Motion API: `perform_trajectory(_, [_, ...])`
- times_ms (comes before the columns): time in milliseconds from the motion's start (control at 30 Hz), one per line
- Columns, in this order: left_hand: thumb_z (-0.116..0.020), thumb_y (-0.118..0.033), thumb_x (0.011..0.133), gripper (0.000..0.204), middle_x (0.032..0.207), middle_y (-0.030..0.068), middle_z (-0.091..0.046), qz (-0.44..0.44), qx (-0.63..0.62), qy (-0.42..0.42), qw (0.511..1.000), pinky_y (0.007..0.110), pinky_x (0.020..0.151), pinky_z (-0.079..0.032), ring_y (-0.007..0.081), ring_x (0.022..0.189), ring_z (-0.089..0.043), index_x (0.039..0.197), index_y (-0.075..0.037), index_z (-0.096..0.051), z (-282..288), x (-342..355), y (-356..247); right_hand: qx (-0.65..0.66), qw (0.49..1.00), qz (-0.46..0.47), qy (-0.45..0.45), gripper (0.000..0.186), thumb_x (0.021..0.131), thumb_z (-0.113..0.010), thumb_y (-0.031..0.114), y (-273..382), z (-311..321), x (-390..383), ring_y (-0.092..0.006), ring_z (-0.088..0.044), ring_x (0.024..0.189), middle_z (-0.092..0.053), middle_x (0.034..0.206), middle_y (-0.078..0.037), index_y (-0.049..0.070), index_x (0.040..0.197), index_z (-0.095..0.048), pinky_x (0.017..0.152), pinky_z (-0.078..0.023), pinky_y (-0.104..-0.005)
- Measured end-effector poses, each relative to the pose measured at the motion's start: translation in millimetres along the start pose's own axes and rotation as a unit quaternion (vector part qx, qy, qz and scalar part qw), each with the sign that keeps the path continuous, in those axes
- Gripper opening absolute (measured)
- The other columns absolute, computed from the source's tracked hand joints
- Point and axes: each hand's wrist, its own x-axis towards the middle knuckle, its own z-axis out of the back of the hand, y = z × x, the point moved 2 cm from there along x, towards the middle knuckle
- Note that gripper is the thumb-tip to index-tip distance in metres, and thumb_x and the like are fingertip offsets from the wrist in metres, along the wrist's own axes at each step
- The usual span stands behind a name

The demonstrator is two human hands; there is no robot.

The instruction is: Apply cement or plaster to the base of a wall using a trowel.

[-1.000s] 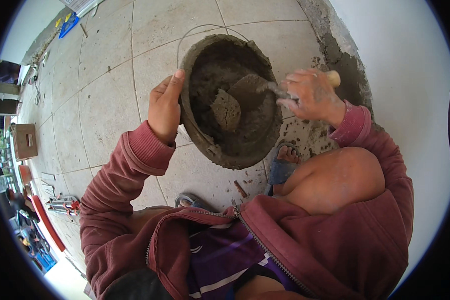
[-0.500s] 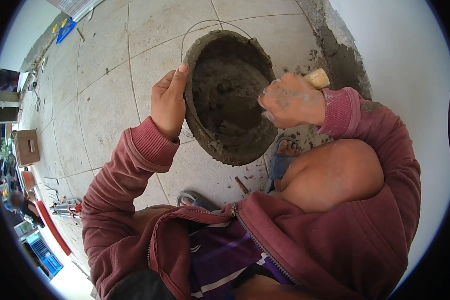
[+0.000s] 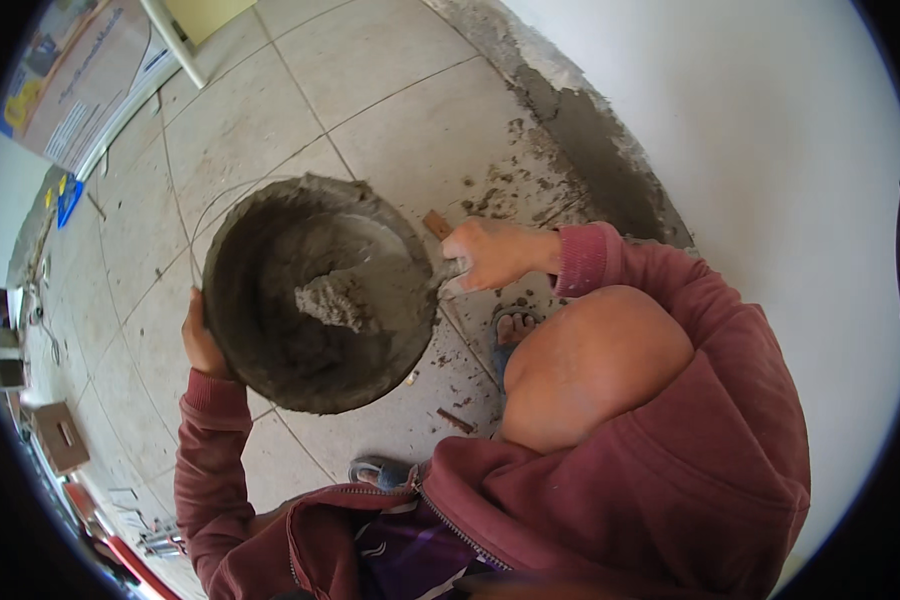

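A round bucket, caked with grey mortar, is held tilted with its mouth turned toward me. My left hand grips its left side, fingers partly hidden behind the wall. Wet mortar coats the inside. My right hand is closed round the handle of a trowel at the bucket's right rim. Its mortar-covered blade lies inside the bucket, bearing a rough grey lump. The fist hides most of the handle. A thin wire bail hangs by the far left rim.
Mortar crumbs litter the tiled floor beside the white wall with its rough base strip. A brown scrap lies near my right hand. Far left are a printed banner, a blue object and a cardboard box.
The bucket and both hands now appear further left and lower in view. My right hand has turned, and a mortar lump now shows on the trowel inside the bucket.
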Motion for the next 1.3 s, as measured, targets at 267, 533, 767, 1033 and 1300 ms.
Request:
perform_trajectory(267, [-0.031,-0.036,0.089,0.049,0.108,0.0180,-0.053,0.034,-0.005,-0.059,0.998,0.037,0.088,-0.040,0.0278,0.097,-0.053,0.113,0.004,-0.046,98,22,20,0.650,0.709,-0.271,0.027,0.018,0.081,-0.052,0.017,-121,27,6,-0.0125,-0.049,0.044,-0.052,0.059,-0.006,0.000,0.077,-0.051,0.039,-0.042,-0.0259])
perform_trajectory(533, [-0.032,-0.036,0.089,0.047,0.105,0.0160,-0.055,-0.008,0.000,-0.085,0.996,0.036,0.086,-0.042,0.0265,0.094,-0.054,0.110,0.003,-0.048,122,25,35,0.550,0.747,-0.372,-0.022,0.028,0.083,-0.049,0.026,-183,-51,-102,-0.0177,-0.052,0.047,-0.051,0.057,-0.007,0.001,0.073,-0.055,0.045,-0.045,-0.0291])
perform_trajectory(767, [-0.031,-0.036,0.089,0.049,0.109,0.0171,-0.052,0.024,-0.024,-0.059,0.998,0.037,0.088,-0.040,0.0279,0.097,-0.053,0.113,0.004,-0.046,96,13,24,0.347,0.906,-0.210,-0.118,0.020,0.082,-0.050,0.019,-169,-37,-66,-0.0178,-0.055,0.071,-0.056,0.076,-0.011,0.003,0.082,-0.061,0.068,-0.043,-0.0318])
perform_trajectory(1033, [-0.032,-0.040,0.089,0.053,0.105,0.0176,-0.053,0.028,0.021,-0.094,0.995,0.034,0.085,-0.043,0.0240,0.093,-0.055,0.111,0.006,-0.046,93,14,22,0.276,0.859,-0.212,-0.377,0.015,0.076,-0.058,0.010,-234,-49,-32,-0.0143,-0.052,0.053,-0.052,0.065,-0.010,-0.001,0.076,-0.048,0.051,-0.042,-0.0287])
perform_trajectory(1300, [-0.036,-0.040,0.088,0.051,0.093,0.0139,-0.058,0.007,0.231,-0.187,0.955,0.029,0.073,-0.045,0.0182,0.081,-0.057,0.101,0.006,-0.053,123,11,17,0.406,0.803,-0.342,-0.270,0.016,0.077,-0.055,0.009,-263,-25,-1,-0.0147,-0.048,0.044,-0.049,0.064,-0.010,-0.002,0.081,-0.045,0.038,-0.039,-0.0303])
